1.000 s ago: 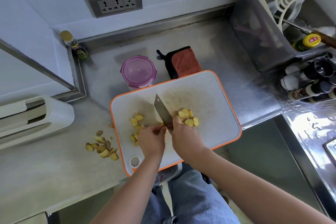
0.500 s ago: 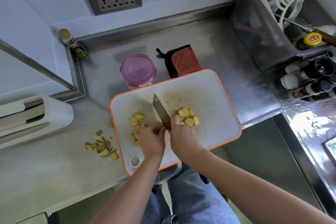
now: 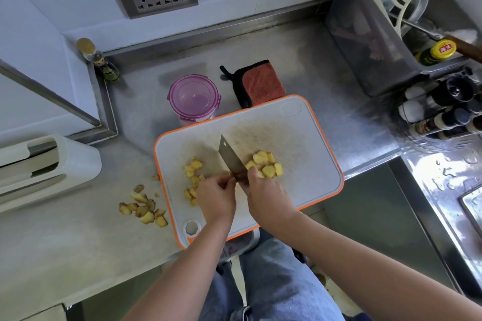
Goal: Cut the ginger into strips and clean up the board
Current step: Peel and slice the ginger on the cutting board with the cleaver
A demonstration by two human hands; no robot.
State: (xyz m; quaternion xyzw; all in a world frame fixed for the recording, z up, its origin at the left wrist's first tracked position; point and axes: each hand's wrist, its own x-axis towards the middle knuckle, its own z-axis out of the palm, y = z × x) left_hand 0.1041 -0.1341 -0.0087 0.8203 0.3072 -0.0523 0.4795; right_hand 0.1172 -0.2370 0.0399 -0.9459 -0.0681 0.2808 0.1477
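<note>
Over the near edge of the cutting board (image 3: 300,138), left hand (image 3: 216,198) curled, pinching a small ginger piece (image 3: 230,173) against the blade; right hand (image 3: 266,195) just beside, gripping the handle of the knife (image 3: 229,156), blade pointing toward the board's far side. On the board left of the blade, cut ginger bits (image 3: 193,169); right of it, a heap of ginger chunks (image 3: 266,164). Off the board's left edge on the desk (image 3: 300,60), ginger trimmings (image 3: 143,208). Beyond the board's far edge, a purple-lidded container (image 3: 194,98) and an orange cloth (image 3: 260,83).
</note>
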